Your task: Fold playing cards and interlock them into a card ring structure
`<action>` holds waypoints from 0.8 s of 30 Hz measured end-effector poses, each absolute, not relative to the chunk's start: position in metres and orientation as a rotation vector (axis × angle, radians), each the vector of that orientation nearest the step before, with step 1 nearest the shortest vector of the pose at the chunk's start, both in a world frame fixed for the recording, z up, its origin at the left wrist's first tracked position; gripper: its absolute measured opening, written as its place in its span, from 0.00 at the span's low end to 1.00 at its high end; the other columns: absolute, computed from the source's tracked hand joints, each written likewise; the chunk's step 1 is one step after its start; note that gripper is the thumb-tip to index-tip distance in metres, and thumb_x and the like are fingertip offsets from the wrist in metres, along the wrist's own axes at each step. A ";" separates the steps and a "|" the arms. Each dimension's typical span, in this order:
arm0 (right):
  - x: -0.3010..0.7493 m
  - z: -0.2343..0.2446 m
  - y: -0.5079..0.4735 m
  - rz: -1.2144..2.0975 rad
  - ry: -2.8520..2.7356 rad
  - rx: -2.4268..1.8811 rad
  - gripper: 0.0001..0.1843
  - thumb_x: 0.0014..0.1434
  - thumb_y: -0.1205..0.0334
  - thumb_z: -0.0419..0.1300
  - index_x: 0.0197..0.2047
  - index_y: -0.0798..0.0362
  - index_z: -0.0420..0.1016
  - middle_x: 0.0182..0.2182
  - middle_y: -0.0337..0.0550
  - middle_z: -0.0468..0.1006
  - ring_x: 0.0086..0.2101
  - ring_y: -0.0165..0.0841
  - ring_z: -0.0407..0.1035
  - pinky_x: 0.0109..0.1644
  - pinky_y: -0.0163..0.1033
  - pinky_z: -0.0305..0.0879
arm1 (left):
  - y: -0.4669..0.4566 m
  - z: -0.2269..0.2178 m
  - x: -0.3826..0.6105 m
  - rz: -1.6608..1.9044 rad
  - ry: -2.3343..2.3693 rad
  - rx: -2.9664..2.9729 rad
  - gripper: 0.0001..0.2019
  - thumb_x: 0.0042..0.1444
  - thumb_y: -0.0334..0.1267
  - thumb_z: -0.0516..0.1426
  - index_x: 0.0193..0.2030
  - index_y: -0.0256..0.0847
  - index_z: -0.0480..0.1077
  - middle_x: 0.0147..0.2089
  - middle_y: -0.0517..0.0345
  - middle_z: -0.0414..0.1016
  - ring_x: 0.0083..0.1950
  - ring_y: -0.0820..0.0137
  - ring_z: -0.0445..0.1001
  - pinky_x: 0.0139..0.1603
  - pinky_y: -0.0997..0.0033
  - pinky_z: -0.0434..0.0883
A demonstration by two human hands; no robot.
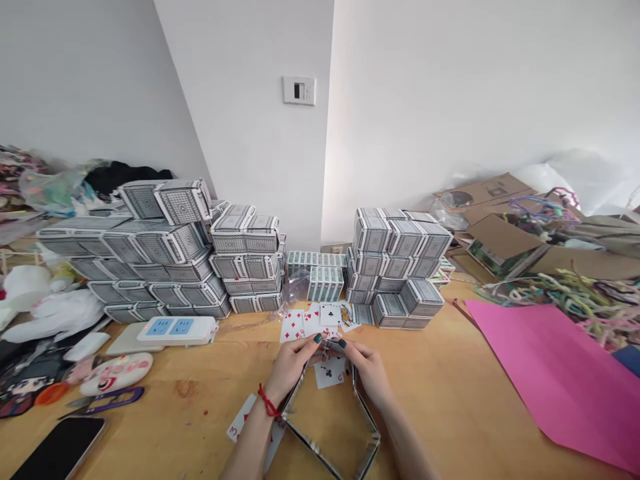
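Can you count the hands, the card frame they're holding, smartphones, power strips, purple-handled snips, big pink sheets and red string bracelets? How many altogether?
Hands: 2 (left hand, right hand)
Card frame: 1
Smartphone: 1
Power strip: 1
Purple-handled snips: 1
Pink sheet: 1
Red string bracelet: 1
Total: 8
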State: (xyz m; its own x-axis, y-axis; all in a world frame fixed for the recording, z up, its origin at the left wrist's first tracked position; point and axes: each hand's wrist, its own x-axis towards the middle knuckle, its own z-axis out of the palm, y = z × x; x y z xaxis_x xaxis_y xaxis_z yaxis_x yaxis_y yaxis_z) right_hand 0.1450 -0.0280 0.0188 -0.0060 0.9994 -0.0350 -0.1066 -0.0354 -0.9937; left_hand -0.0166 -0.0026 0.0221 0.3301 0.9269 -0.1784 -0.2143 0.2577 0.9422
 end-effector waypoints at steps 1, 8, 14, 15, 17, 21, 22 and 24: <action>0.145 0.018 -0.028 1.276 -1.117 -1.164 0.20 0.50 0.46 0.58 0.33 0.53 0.80 0.23 0.41 0.75 0.22 0.30 0.61 0.28 0.33 0.59 | -0.003 0.022 -0.016 0.934 0.897 0.997 0.18 0.47 0.48 0.59 0.41 0.39 0.75 0.47 0.51 0.75 0.49 0.59 0.72 0.50 0.57 0.69; 0.145 0.017 -0.028 1.290 -1.147 -1.145 0.20 0.51 0.46 0.57 0.34 0.54 0.80 0.24 0.42 0.76 0.21 0.29 0.61 0.28 0.34 0.60 | -0.003 0.022 -0.014 0.898 0.857 1.006 0.18 0.46 0.47 0.60 0.41 0.39 0.75 0.47 0.51 0.75 0.48 0.59 0.72 0.51 0.57 0.67; 0.144 0.017 -0.028 1.336 -1.139 -1.080 0.21 0.51 0.46 0.57 0.36 0.55 0.80 0.28 0.45 0.78 0.29 0.35 0.68 0.38 0.37 0.64 | -0.005 0.026 -0.009 0.900 0.871 1.026 0.19 0.45 0.48 0.60 0.41 0.38 0.75 0.46 0.50 0.76 0.49 0.59 0.72 0.53 0.57 0.65; 0.144 0.017 -0.027 1.338 -1.135 -1.081 0.21 0.51 0.46 0.58 0.36 0.55 0.80 0.28 0.45 0.78 0.30 0.35 0.68 0.40 0.38 0.64 | -0.005 0.027 -0.008 0.903 0.872 1.036 0.20 0.45 0.48 0.60 0.41 0.38 0.75 0.47 0.50 0.75 0.49 0.59 0.71 0.54 0.57 0.65; 0.144 0.017 -0.027 1.335 -1.117 -1.096 0.21 0.50 0.45 0.58 0.35 0.55 0.80 0.26 0.45 0.77 0.30 0.36 0.68 0.41 0.39 0.64 | -0.006 0.029 -0.008 0.898 0.845 1.046 0.20 0.47 0.48 0.58 0.43 0.38 0.74 0.49 0.50 0.74 0.52 0.59 0.70 0.55 0.58 0.64; 0.144 0.017 -0.027 1.350 -1.036 -1.078 0.19 0.50 0.46 0.59 0.33 0.54 0.80 0.27 0.45 0.77 0.31 0.36 0.69 0.41 0.39 0.63 | -0.007 0.031 -0.010 0.887 0.773 0.992 0.19 0.49 0.47 0.57 0.47 0.42 0.72 0.53 0.52 0.71 0.54 0.59 0.68 0.55 0.57 0.64; 0.144 0.017 -0.027 1.349 -1.017 -1.073 0.19 0.49 0.46 0.59 0.33 0.54 0.80 0.28 0.45 0.77 0.31 0.36 0.68 0.41 0.39 0.63 | -0.008 0.032 -0.011 0.900 0.778 0.987 0.19 0.49 0.46 0.58 0.48 0.43 0.72 0.53 0.53 0.71 0.54 0.59 0.67 0.55 0.57 0.65; 0.144 0.017 -0.028 1.325 -0.990 -1.103 0.20 0.49 0.45 0.59 0.31 0.54 0.80 0.26 0.44 0.76 0.29 0.35 0.67 0.37 0.37 0.63 | -0.008 0.032 -0.014 0.925 0.806 1.016 0.20 0.47 0.42 0.60 0.48 0.44 0.72 0.53 0.53 0.71 0.55 0.59 0.67 0.55 0.58 0.64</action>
State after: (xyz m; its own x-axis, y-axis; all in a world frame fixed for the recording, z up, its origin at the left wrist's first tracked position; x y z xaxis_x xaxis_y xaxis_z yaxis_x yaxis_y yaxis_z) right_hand 0.1443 -0.0276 0.0171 0.0273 0.9975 -0.0650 -0.2211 -0.0574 -0.9736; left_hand -0.0140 -0.0078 0.0323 0.3935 0.9105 -0.1268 -0.2507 0.2390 0.9381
